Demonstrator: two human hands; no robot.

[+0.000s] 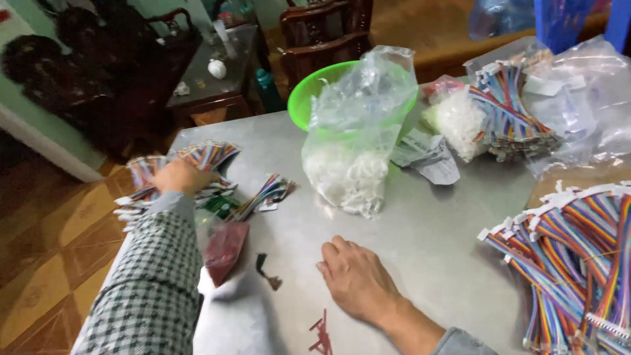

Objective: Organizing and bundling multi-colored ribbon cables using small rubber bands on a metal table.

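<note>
From the head camera I see my left hand (pixel 179 176) stretched to the far left edge of the table (pixel 420 243), fingers curled down onto a fanned pile of multicoloured ribbon cables (pixel 197 161); whether it grips them or only presses on them I cannot tell. My right hand (pixel 355 279) lies flat on the bare table near me, palm down, fingers loosely together, holding nothing. A clear bag of white connectors (pixel 351 167) stands just beyond it, before a green bowl (pixel 303 98).
</note>
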